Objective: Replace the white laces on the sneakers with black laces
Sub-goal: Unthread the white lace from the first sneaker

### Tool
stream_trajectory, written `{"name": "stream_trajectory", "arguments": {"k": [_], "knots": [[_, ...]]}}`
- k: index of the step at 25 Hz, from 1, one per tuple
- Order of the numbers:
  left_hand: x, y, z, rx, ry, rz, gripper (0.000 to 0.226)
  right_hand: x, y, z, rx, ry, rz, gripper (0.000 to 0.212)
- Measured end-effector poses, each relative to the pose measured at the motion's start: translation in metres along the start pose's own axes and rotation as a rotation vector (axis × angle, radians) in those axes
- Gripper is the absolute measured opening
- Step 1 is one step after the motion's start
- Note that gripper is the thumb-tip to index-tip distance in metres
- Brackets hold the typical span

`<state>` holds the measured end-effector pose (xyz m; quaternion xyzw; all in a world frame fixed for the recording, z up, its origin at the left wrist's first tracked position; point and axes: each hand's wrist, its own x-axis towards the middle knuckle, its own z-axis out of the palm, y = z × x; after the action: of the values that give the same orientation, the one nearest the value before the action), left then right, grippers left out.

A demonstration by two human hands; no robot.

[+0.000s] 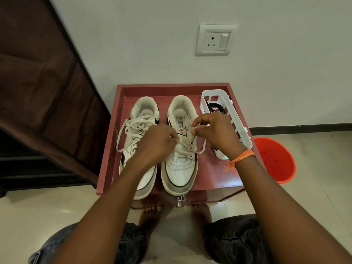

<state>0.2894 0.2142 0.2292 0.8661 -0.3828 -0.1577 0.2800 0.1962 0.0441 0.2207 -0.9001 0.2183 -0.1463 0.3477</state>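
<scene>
Mid-frame on the red worktop (209,176), both hands work the right sneaker (180,168): left hand (158,143) and right hand (213,130) each pinch its white lace (200,149). Black laces (215,107) lie in the white basket (238,128), upper right.

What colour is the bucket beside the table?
Orange-red bucket, seen in the head view.

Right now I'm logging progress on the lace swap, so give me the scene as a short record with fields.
surface: red tray
left shoe: white lace in, loose
right shoe: white lace partly undone
left hand: at the right shoe's lace
right hand: pinching the white lace
black laces: in the white basket, untouched
beside tray: orange bucket
</scene>
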Motion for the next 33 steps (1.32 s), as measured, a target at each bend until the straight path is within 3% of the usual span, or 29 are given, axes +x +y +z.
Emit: {"name": "stream_trajectory", "arguments": {"k": [4,7,9,11,13,15,21,24,26,33], "knots": [[-0.005,-0.022,-0.044,-0.158,0.273,-0.214,0.014,0.0,-0.001,0.0,0.001,-0.014,0.013,0.015],[-0.008,-0.025,-0.042,-0.029,0.407,-0.19,0.018,0.0,-0.003,0.001,0.007,-0.009,0.015,0.014],[-0.005,-0.012,-0.026,0.034,0.36,-0.041,0.028,0.001,-0.003,0.002,-0.002,-0.011,0.013,0.014],[-0.002,0.003,-0.004,0.102,0.199,0.096,0.03,0.001,-0.002,0.003,-0.02,-0.008,-0.003,0.014],[0.0,0.008,0.018,0.205,0.049,0.119,0.027,0.001,-0.001,0.003,-0.025,-0.005,-0.015,0.014],[-0.001,0.004,0.033,0.294,-0.002,0.081,0.021,0.001,-0.001,0.003,-0.02,-0.001,-0.019,0.014],[0.0,0.002,0.009,-0.016,0.103,0.002,0.016,0.001,0.002,0.0,-0.011,-0.01,-0.003,0.014],[-0.001,-0.012,-0.031,-0.137,0.4,-0.193,0.018,0.0,0.001,0.0,0.001,-0.018,0.014,0.014],[-0.004,-0.027,-0.05,-0.087,0.549,-0.25,0.016,0.0,-0.001,0.001,-0.002,-0.015,0.017,0.014],[0.0,-0.02,-0.027,-0.099,0.457,-0.142,0.014,-0.001,-0.005,0.002,-0.003,-0.006,0.011,0.013]]}}
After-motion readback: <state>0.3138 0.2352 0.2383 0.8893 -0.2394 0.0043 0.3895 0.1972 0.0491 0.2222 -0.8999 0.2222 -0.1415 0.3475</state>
